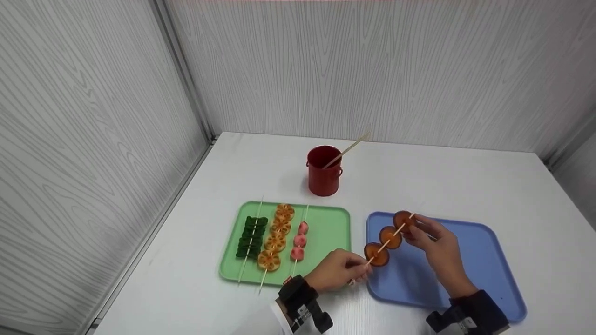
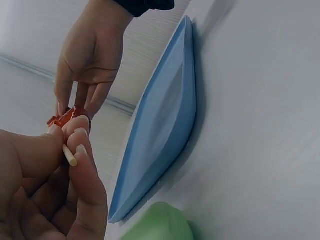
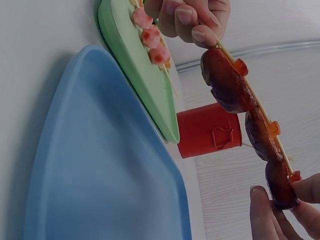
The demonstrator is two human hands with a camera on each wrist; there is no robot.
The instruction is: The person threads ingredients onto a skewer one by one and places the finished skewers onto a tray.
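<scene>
Both hands hold a mushroom skewer (image 1: 390, 237), three glossy brown caps in a row on a thin wooden stick, over the left part of the blue tray (image 1: 470, 251). My left hand (image 1: 336, 271) pinches the bare lower end of the stick between thumb and fingers; the cut tip (image 2: 70, 156) pokes out in the left wrist view. At the far end, my right hand (image 1: 437, 251) grips the topmost cap (image 3: 281, 185) between thumb and fingertips. The skewer slants up to the right in the head view. No food lies on the blue tray.
Left of the blue tray, a green tray (image 1: 328, 228) bears a dark green leafy skewer (image 1: 252, 237), a lotus root skewer (image 1: 275, 242) and a pink ball skewer (image 1: 300, 241). Behind them stands a small red bucket (image 1: 323, 179) with a thin wooden stick (image 1: 349, 149) leaning out.
</scene>
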